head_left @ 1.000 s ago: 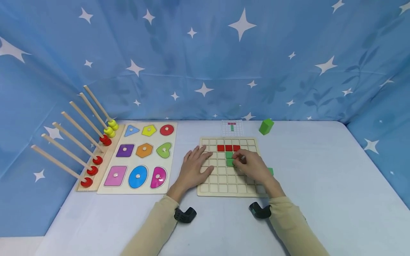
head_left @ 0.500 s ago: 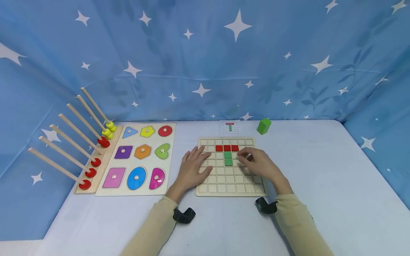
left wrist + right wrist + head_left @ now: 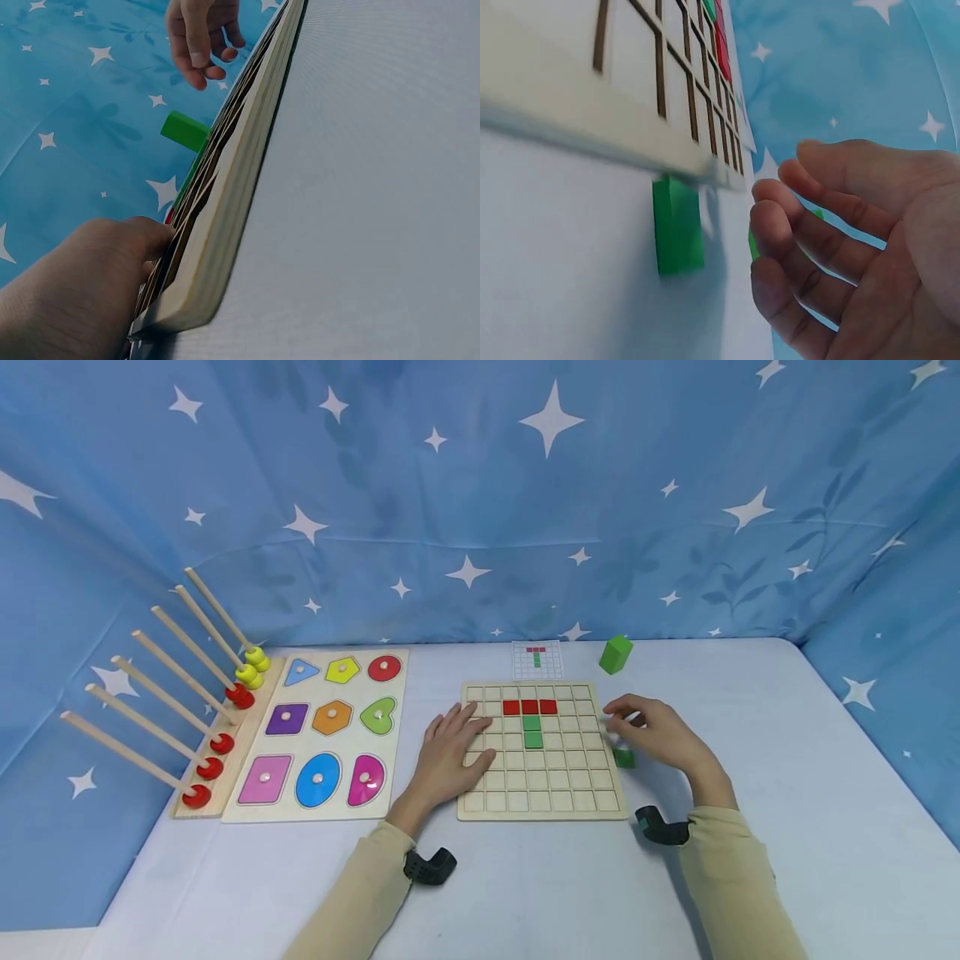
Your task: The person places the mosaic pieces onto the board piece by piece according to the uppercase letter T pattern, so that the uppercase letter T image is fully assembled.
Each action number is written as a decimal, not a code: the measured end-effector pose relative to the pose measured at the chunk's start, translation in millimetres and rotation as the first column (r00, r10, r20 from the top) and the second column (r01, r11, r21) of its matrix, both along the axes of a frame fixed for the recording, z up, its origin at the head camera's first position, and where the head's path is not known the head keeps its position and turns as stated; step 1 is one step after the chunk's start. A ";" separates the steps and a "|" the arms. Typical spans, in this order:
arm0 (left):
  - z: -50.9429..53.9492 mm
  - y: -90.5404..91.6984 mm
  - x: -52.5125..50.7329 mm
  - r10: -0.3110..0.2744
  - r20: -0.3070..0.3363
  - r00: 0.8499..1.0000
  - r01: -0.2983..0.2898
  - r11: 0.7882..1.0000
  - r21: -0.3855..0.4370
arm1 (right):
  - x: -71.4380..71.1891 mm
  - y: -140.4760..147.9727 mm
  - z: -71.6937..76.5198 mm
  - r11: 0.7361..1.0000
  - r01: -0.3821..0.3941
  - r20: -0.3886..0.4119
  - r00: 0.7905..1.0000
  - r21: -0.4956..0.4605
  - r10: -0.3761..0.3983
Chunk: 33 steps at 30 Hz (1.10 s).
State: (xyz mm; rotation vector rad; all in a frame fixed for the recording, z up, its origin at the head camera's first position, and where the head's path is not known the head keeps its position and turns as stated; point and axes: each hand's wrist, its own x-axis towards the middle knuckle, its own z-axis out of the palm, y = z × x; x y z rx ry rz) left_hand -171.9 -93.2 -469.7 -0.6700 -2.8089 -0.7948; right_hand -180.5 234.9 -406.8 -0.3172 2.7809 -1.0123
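Observation:
A wooden grid board [image 3: 540,811] lies on the table with three red squares [image 3: 529,707] in a row and two green squares [image 3: 532,732] below the middle one. My left hand [image 3: 447,755] rests with spread fingers on the board's left edge. Past the right edge hovers my right hand [image 3: 660,732], its fingers loosely bent and nothing between them, as the right wrist view shows. Under it, a green block [image 3: 679,227] lies on the table beside the board. A taller green block [image 3: 616,655] stands behind, near the pattern card [image 3: 537,660].
To the left lies a shape puzzle board [image 3: 303,813] with knobbed pieces. Beside it, a bead rack [image 3: 247,714] has tall slanting pegs with red and yellow beads. A blue starry curtain [image 3: 420,527] borders the table [image 3: 525,893] at the back and sides.
My right hand has moved right, away from the green squares, to beyond the board's right edge above the small green block. My left hand has stayed in place.

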 end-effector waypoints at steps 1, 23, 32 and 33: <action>0.1 0.2 0.1 0.001 0.001 1.000 -0.001 1.000 -0.002 | 0.5 2.5 0.4 1.000 0.002 0.005 1.000 0.010 -0.002; -3.7 0.4 -0.9 0.004 -0.011 1.000 -0.004 1.000 0.003 | -1.4 27.9 -17.2 0.999 -0.029 0.065 0.998 0.036 0.026; -4.0 -0.2 -0.8 0.000 -0.012 1.000 0.000 1.000 0.010 | -5.7 24.7 -22.5 0.998 0.067 0.007 0.998 -0.021 -0.067; -3.6 -0.2 -0.7 0.000 -0.008 1.000 0.000 1.000 0.009 | -5.8 23.9 -22.6 0.997 0.075 -0.003 0.997 -0.022 -0.075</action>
